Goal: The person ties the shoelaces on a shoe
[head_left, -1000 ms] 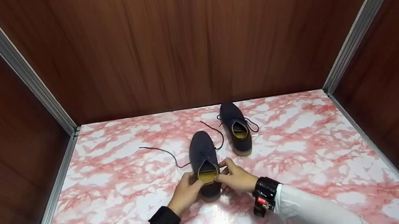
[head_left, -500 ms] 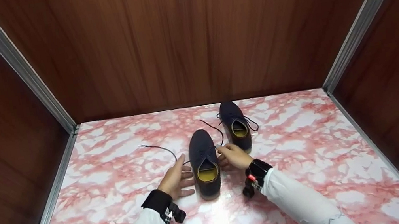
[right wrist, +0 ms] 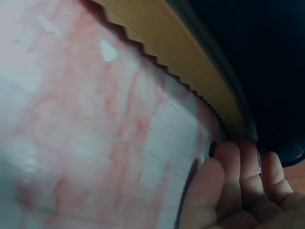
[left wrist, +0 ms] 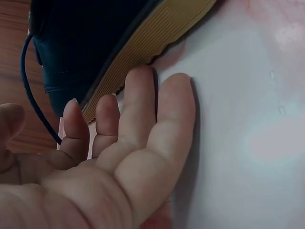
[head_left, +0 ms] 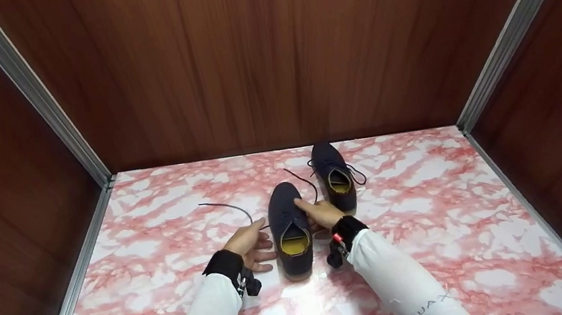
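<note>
Now the dark navy lace-up shoe with a tan ribbed sole and yellow insole [head_left: 289, 228] stands on the pink and white marbled surface [head_left: 438, 223], with its toe pointing away from the person and its heel towards them. It is between the two hands. The left hand [head_left: 250, 242] lies on the surface just beside the left side of this shoe; the fingers are straight and a little spread, and they hold nothing. In the left wrist view the fingertips [left wrist: 138, 81] touch the ribbed edge of the sole, and the thin dark shoelace [left wrist: 33, 95] runs past the thumb side of the hand. In the head view this lace [head_left: 227, 206] lies loose on the surface, curving away to the left of the shoe.

The right hand [head_left: 318, 211] is on the right side of the same shoe. Its thumb reaches over the upper near the lacing, and the other fingers go down along the side. In the right wrist view the fingertips [right wrist: 233, 157] are bent against the sole edge, so the hand grips the shoe lightly.

A second dark navy shoe of the same kind [head_left: 335, 177] stands further back and to the right, near the brown wooden back wall [head_left: 264, 53]. Both arms wear white sleeves [head_left: 409, 289] with black wrist bands.
</note>
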`<state>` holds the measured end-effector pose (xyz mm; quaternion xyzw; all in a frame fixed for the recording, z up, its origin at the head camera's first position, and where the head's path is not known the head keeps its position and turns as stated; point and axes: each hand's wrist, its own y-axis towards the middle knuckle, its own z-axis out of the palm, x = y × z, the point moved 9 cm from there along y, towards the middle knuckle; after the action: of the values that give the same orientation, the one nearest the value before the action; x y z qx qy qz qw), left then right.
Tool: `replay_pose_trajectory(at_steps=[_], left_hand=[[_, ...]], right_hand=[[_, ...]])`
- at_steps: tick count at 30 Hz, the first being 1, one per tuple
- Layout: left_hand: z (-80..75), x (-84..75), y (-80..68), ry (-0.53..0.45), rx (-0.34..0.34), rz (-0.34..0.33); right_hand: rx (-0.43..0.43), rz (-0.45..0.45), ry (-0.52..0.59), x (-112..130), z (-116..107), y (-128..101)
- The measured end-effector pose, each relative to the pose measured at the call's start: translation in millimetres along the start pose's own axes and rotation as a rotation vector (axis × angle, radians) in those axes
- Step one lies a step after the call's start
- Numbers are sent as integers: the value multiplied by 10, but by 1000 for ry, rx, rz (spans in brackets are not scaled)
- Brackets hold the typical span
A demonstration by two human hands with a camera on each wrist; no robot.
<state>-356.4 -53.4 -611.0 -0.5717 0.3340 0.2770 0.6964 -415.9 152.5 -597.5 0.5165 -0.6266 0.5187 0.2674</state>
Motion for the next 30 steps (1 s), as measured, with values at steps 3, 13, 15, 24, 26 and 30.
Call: replay_pose_trajectory(at_steps=[3, 13, 15, 24, 26, 30], left_hand=[[14, -8, 3, 20, -8, -7], [-2, -33, 10, 38, -41, -10], [5, -31, 13, 44, -40, -12], [-4, -29, 21, 62, -24, 1], [-1, -22, 24, 66, -17, 3], [-3, -7, 36, 63, -14, 7]], right_hand=[[26, 24, 44, -34, -11, 24], [106, 122, 254, -236, -15, 141], [81, 140, 265, -247, -20, 126], [0, 171, 252, -170, -69, -34], [-8, 138, 210, -160, -98, -10], [-12, 91, 170, -152, -126, 19]])
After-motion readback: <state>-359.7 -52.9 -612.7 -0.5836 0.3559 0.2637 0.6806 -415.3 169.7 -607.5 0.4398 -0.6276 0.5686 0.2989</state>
